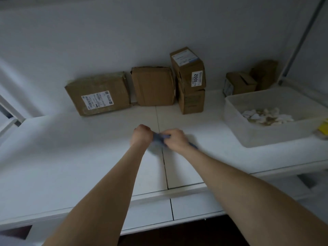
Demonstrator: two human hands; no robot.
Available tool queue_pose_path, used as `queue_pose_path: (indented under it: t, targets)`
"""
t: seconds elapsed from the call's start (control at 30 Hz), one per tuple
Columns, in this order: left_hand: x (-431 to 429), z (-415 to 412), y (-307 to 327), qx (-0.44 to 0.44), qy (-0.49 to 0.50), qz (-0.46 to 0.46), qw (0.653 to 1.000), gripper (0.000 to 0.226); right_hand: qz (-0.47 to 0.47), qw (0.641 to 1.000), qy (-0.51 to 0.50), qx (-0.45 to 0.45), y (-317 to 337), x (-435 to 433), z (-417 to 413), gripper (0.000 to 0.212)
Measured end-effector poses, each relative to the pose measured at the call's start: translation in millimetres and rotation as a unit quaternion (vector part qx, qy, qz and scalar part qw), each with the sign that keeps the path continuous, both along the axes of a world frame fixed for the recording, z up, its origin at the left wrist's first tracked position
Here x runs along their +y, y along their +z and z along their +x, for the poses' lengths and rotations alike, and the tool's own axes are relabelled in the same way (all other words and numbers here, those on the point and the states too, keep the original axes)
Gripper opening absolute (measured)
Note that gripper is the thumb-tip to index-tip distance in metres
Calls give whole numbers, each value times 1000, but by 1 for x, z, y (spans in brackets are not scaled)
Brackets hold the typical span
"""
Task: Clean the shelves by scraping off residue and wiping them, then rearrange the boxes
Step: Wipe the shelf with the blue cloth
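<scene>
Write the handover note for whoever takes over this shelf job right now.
Hands: left hand and right hand both grip the blue cloth, bunched between them over the white shelf.
Things: labelled box, plain box and two-box stack stand along the back wall. The two small boxes sit behind the white bin, which holds pale scraps.
Done: cannot tell how much is scraped or wiped.
Left: wipe the shelf, probably under the boxes too, then rearrange them.

Head camera looks down, close over the shelf (pixel 71 157)
</scene>
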State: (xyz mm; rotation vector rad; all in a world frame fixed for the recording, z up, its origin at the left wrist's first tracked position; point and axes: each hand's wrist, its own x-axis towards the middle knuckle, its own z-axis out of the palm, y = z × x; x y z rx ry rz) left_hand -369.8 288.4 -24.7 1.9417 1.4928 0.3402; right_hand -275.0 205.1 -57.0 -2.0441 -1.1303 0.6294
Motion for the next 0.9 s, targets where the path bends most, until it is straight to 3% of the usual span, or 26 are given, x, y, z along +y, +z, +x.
queue_pose_path:
  t: [0.07, 0.17, 0.27, 0.4, 0.53, 0.63, 0.7, 0.83, 0.9]
  targets:
    - [-10, 0, 5, -7, -5, 23, 1000, 28, 25, 992, -101, -67, 4, -26, 27, 23]
    - [-25, 1, 5, 3, -35, 38, 999, 24, -13, 960, -243, -138, -2, -74, 69, 26]
    - [-33, 1, 5, 10, -59, 33, 998, 27, -142, 941, -261, -162, -17, -111, 80, 41]
    - [-28, -9, 1, 27, -87, 45, 995, 20, -158, 932, -304, -118, -27, -89, 43, 40]
    - [-10, -31, -8, 36, -93, 42, 994, 38, -103, 956, -245, -126, -26, -48, -32, 36]
    - [1, -46, -12, 47, -90, 45, 994, 38, -76, 971, -183, -131, -32, -14, -84, 31]
    - [7, -52, -15, 53, -87, 40, 994, 33, -57, 977, -186, -86, -31, 2, -105, 29]
    - [10, -56, -15, 37, -100, 23, 994, 28, -42, 996, -73, -43, -16, 14, -104, 23]
    - [13, -58, -12, 10, -99, 27, 995, 33, 19, 993, -112, -17, -4, 9, -80, 23]
